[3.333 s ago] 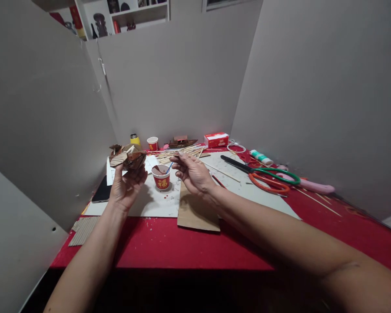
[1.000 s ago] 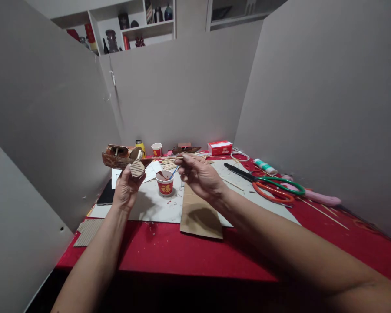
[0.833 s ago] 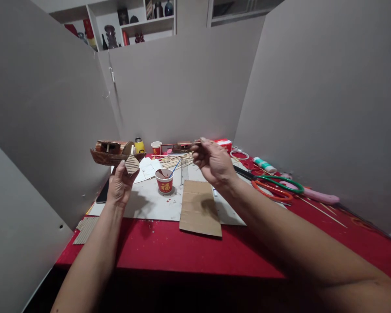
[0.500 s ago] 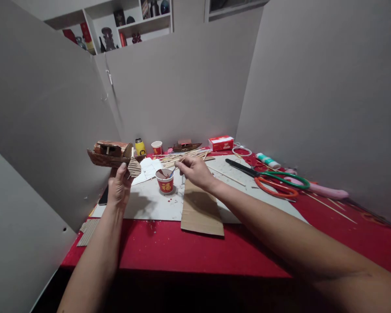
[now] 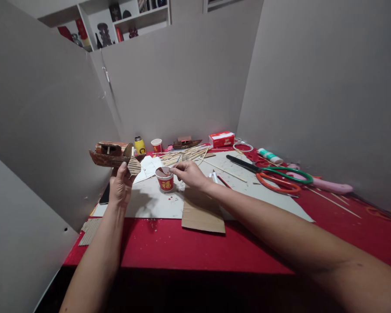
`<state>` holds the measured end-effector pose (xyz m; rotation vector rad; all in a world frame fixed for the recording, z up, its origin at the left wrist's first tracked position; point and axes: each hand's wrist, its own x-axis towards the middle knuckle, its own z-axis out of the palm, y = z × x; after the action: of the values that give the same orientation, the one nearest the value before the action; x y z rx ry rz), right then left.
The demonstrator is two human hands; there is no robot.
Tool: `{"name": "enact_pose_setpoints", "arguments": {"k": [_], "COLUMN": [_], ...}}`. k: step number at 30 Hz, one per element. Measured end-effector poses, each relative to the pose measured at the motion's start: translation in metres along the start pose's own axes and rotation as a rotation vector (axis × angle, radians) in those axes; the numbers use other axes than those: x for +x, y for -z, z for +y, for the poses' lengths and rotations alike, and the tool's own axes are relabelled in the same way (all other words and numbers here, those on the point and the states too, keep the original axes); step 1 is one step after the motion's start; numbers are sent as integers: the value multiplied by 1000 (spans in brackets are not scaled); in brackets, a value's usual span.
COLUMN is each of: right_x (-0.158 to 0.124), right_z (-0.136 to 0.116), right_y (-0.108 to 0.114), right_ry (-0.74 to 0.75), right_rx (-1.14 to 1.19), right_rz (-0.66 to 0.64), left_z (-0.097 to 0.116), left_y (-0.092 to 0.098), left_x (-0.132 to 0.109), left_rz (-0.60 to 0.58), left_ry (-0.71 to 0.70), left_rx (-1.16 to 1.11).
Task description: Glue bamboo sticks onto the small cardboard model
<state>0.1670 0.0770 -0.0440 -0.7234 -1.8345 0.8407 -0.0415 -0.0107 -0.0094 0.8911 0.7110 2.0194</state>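
Observation:
At the left, my left hand (image 5: 120,184) is closed around a brown model boat (image 5: 109,155) and holds it above the table, its thumb against the hull. A ribbed, fan-shaped cardboard piece (image 5: 134,166) shows at the boat's right end. My right hand (image 5: 189,174) is pinched at the right rim of a red and white paper cup (image 5: 166,181), which stands upright with a reddish-brown coating inside. A thin blue stick (image 5: 178,159) pokes up beside those fingers; its lower end is hidden. Below the right wrist lies a flat sheet of brown cardboard (image 5: 203,215).
Long thin wooden sticks (image 5: 185,154) lie in a heap behind the cup. Large scissors (image 5: 259,170) with green and orange handles rest at the right. A second model boat (image 5: 186,143), a yellow bottle (image 5: 139,145) and a red tissue pack (image 5: 222,139) stand along the back.
My right hand has moved slightly left and down to the cup's rim, and the blue stick, earlier slanting into the cup, now shows above the fingers. The left hand keeps holding the boat.

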Motion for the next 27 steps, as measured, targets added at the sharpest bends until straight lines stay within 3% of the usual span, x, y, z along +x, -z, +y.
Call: {"name": "enact_pose_setpoints", "arguments": {"k": [7, 13, 27], "right_x": [-1, -2, 1], "right_z": [-10, -12, -8], "right_y": [10, 13, 15], "right_ry": [-72, -238, -577], "right_rx": [231, 377, 609], "right_rz": [210, 323, 440], "left_z": [-6, -18, -41], "left_y": [5, 13, 19], "left_x": [2, 8, 13], "left_rz": [15, 18, 64], "left_ry": [28, 72, 162], "left_rx": [27, 69, 167]}}
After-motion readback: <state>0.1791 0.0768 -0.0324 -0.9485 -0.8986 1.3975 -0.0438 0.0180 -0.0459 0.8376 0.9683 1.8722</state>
